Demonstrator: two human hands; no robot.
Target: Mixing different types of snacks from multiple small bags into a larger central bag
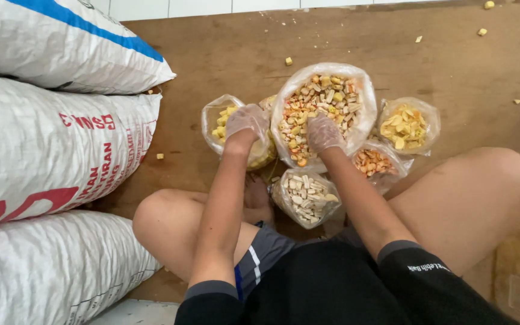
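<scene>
Person, head view. Left hand (247, 123) and right hand (323, 132): thin transparent plastic gloves, crinkled, ending at the wrists. Shirt (332, 289): black, short sleeves with grey cuff bands, small white lettering on right sleeve. Shorts (263, 256): grey, white and blue side stripes. Knees bare.

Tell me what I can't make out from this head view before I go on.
- Left hand fingers: curled into the yellow-piece bag, grip hidden.
- Right hand: its glove blurs whether it holds any pieces of the big mixed bag.
- Small orange-piece bag: partly behind the right forearm.
- Stacked white sacks: cut off by the left edge.
</scene>
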